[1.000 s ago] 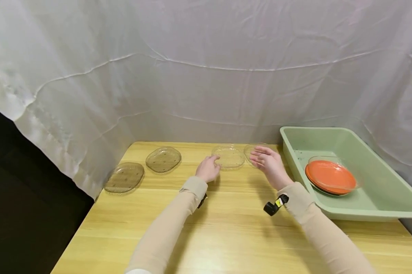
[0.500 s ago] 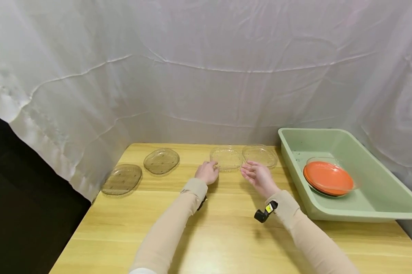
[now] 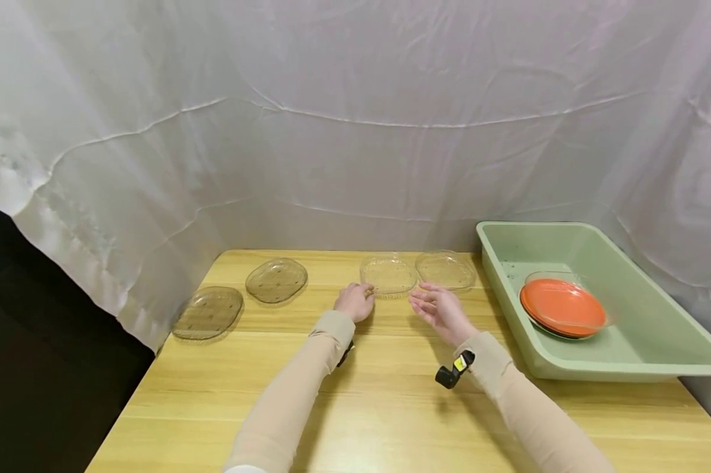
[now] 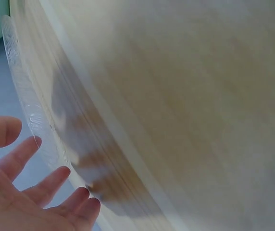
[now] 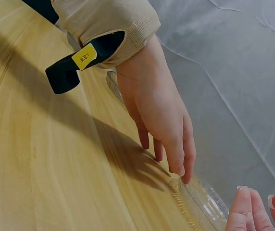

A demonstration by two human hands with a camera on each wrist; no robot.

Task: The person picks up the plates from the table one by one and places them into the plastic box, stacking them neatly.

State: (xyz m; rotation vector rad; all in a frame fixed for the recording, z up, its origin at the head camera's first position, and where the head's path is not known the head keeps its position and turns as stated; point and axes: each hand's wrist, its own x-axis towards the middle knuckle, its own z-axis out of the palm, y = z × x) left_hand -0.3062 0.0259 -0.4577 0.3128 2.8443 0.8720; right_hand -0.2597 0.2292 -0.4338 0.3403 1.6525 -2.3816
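Two clear glass plates lie side by side at the back of the wooden table in the head view. My left hand point(image 3: 355, 302) is at the near left edge of the left clear plate point(image 3: 388, 272). The left wrist view shows its fingers point(image 4: 51, 185) spread and loosely bent, with one fingertip right at the plate's thin rim. My right hand point(image 3: 442, 312) hovers near that plate's right edge, fingers relaxed and holding nothing. Just behind it lies the right clear plate point(image 3: 446, 268), close beside the first.
Two brown-tinted glass plates, one at the back point(image 3: 276, 280) and one nearer the left edge point(image 3: 209, 312), lie on the table point(image 3: 379, 407). On the right stands a green bin point(image 3: 639, 368) holding stacked orange plates point(image 3: 562, 305) under a clear plate. A pale curtain point(image 3: 355, 164) hangs behind.
My right hand has come left and toward me, away from the right clear plate to the left one's edge. My left hand stays by the left plate's rim.
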